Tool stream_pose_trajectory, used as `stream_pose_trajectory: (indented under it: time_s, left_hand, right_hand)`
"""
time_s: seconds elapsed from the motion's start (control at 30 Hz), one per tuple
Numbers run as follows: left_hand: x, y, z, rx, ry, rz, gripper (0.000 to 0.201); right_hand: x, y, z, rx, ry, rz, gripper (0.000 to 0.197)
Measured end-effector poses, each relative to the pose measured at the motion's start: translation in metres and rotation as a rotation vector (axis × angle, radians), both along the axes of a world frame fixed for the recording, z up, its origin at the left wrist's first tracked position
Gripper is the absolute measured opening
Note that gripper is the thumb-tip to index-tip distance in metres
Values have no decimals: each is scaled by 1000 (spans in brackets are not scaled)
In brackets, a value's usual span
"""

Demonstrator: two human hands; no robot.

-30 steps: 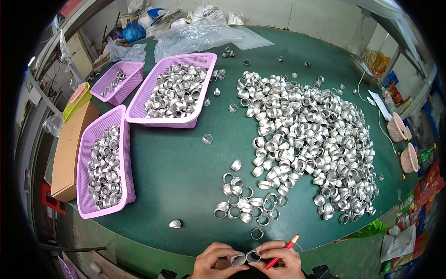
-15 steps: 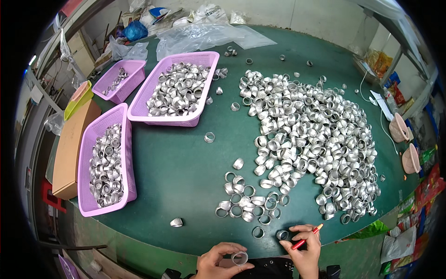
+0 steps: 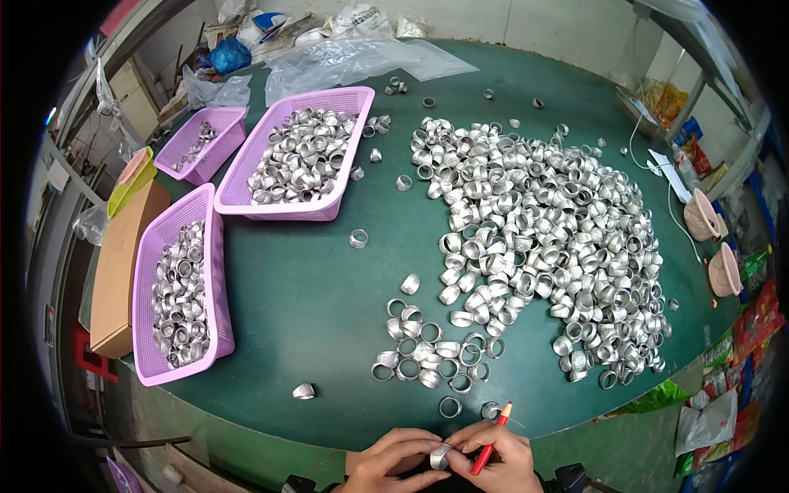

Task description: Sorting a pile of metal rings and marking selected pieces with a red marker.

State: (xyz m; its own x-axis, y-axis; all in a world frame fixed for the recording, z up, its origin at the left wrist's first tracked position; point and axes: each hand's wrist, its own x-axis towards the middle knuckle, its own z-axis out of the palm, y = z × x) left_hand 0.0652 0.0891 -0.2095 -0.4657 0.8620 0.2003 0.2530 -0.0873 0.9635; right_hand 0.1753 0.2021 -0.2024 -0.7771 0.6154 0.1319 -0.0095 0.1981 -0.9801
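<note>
Down at the bottom centre, the left hand [image 3: 393, 462] and right hand [image 3: 497, 460] pinch one small silver ring [image 3: 441, 455] between their fingertips; it's shiny with a ribbed, knurled side. The right hand also grips a red pencil [image 3: 491, 437], tip pointing up toward the big pile of rings [image 3: 534, 238] on the green table [image 3: 312, 304].

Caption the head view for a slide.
Both hands hold one metal ring beside a red pencil.
</note>
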Motion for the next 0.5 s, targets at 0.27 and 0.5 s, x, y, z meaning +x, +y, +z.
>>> stream_pose_trajectory:
  time_s: [0.27, 0.5]
  left_hand:
    - [7, -11, -27, -22, -953, -127, 37]
    - [7, -7, -26, 66, -1045, -181, 35]
  right_hand:
    - [-4, 3, 13, 142, 22, -52, 22]
    - [-5, 4, 12, 136, 40, -35, 22]
